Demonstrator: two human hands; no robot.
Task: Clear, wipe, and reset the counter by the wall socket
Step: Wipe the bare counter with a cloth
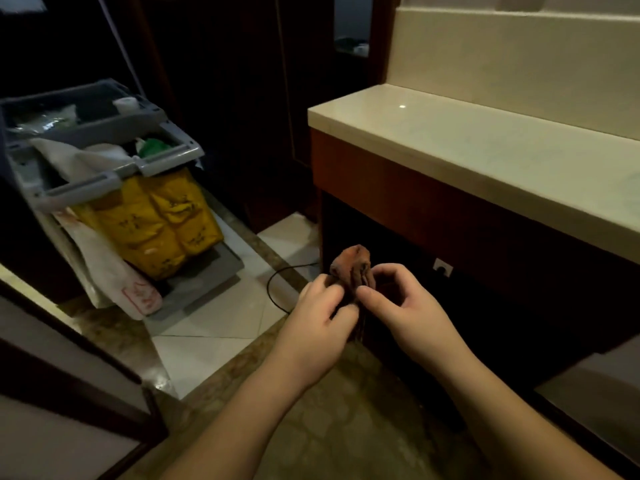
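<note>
A bunched brown-orange cloth (pixel 353 266) is held up between both my hands, below the counter's front edge. My left hand (pixel 320 318) pinches its left side with curled fingers. My right hand (pixel 398 301) pinches its right side between thumb and fingers. The pale stone counter (pixel 460 147) runs along the right, its top bare where I see it, with one bright light spot on it. A white wall socket (pixel 443 267) sits in the dark recess under the counter, just right of my right hand.
A grey housekeeping cart (pixel 104 161) with a yellow bag (pixel 156 223) and white bags stands at the left on the tiled floor. A black cable (pixel 277 289) loops on the floor by the counter base. A dark doorframe edge fills the lower left.
</note>
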